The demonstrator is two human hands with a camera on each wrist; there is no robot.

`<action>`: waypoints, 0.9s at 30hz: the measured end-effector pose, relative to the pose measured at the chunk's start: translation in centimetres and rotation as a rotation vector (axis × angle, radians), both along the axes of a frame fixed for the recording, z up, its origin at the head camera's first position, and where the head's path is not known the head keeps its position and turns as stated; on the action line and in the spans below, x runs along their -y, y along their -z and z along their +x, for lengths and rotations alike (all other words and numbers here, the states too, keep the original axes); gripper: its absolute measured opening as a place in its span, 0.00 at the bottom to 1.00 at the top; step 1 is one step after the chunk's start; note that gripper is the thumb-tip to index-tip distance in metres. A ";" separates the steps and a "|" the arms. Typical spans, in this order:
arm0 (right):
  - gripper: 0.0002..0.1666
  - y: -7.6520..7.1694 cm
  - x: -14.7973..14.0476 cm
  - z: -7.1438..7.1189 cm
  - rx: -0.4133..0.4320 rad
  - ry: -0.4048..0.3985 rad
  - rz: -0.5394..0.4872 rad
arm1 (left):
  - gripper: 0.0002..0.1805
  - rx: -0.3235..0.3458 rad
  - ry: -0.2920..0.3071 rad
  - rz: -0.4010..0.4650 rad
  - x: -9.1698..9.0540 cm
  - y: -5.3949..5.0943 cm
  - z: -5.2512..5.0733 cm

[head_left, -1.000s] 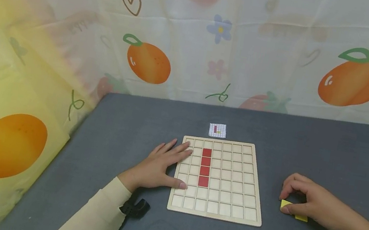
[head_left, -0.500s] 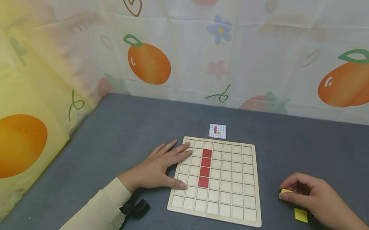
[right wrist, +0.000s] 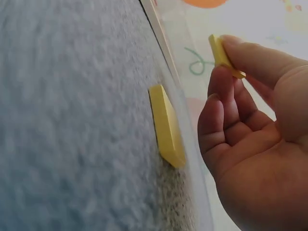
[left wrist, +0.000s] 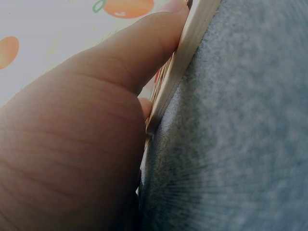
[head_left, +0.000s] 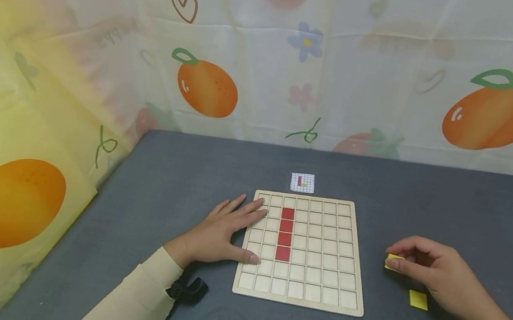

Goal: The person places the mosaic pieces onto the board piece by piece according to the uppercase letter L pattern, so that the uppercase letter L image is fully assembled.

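Note:
In the head view a wooden grid board [head_left: 298, 301] lies on the dark grey table, with a column of red square tiles [head_left: 287, 225] in its third column. My left hand [head_left: 222, 228] rests on the board's left edge, fingers spread and straight. To the right of the board, my right hand [head_left: 441, 273] pinches a yellow square tile [head_left: 393, 262] between thumb and fingers; the right wrist view shows this tile [right wrist: 220, 52] lifted off the table. A second yellow tile [head_left: 418, 300] lies flat on the table, just below the right hand.
Behind the board lies a small printed card [head_left: 302, 182] with a grid and coloured squares on it. A fruit-patterned cloth [head_left: 261, 70] hangs behind and to the left of the table [head_left: 193, 172]. Each wrist wears a black strap with a camera mount [head_left: 188, 289].
My right hand has picked up a yellow tile from beside the other one, raising it and moving slightly left and away. The second tile stays on the table. My left hand keeps its place.

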State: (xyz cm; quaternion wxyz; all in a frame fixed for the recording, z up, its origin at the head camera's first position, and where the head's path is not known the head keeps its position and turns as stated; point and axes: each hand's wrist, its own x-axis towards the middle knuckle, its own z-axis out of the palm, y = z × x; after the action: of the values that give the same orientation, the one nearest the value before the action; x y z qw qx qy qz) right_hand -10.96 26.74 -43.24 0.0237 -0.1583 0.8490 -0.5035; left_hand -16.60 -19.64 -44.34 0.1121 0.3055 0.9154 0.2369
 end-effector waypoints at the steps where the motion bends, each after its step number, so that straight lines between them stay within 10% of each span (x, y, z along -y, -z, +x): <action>1: 0.08 0.0 0.1 0.0 -0.001 -0.003 -0.001 | 0.59 0.000 0.000 0.001 0.0 0.0 0.0; 10: 0.12 -0.4 1.9 0.4 0.009 -0.126 -0.102 | 0.59 0.006 -0.008 -0.008 -0.1 0.1 0.0; 27: 0.05 -1.0 8.6 0.5 0.020 -0.100 -0.117 | 0.59 0.004 -0.003 -0.003 0.0 0.1 0.0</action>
State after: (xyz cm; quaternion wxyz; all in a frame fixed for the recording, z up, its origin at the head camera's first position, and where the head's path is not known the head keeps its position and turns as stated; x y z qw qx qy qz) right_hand -10.44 18.18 -42.23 0.0480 -0.1963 0.8089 -0.5522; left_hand -16.61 -19.63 -44.46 0.1141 0.3034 0.9160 0.2363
